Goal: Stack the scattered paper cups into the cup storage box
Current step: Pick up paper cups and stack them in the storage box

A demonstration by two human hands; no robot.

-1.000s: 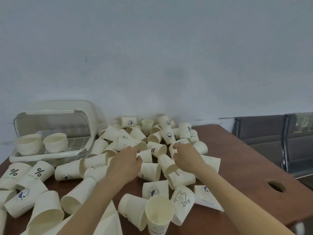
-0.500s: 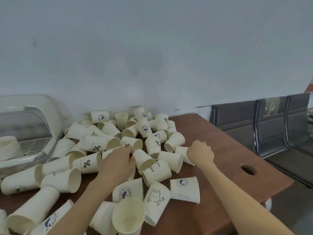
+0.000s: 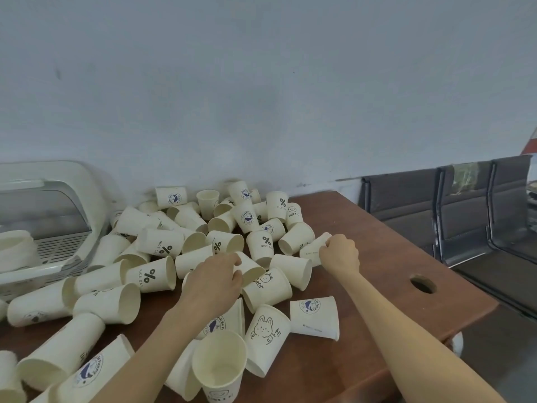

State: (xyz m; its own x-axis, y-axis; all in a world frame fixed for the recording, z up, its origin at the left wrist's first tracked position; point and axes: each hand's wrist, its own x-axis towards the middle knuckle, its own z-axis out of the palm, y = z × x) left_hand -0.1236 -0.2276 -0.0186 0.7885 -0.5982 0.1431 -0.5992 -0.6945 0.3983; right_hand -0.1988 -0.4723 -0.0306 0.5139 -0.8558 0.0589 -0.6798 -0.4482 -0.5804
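Several cream paper cups [image 3: 162,242] lie scattered in a heap across the brown table [image 3: 374,245], most on their sides. My left hand [image 3: 213,279] grips a cup lying on its side [image 3: 250,267] in the middle of the heap. My right hand [image 3: 338,253] holds another lying cup [image 3: 312,250] at the heap's right edge, fingers curled round it. The cup storage box [image 3: 58,205] stands at the far left with its lid raised; a stack of cups [image 3: 14,248] sits on its grille.
A round cable hole [image 3: 422,283] pierces the table at the right. Beyond the table's right edge stands a row of dark metal seats [image 3: 465,210]. A pale wall runs close behind the heap. An upright cup [image 3: 219,365] stands near the front edge.
The view has swung right, so the box slid to the left edge. My right hand moved from the heap's middle to its right side and took hold of a cup. My left hand closed on a cup.
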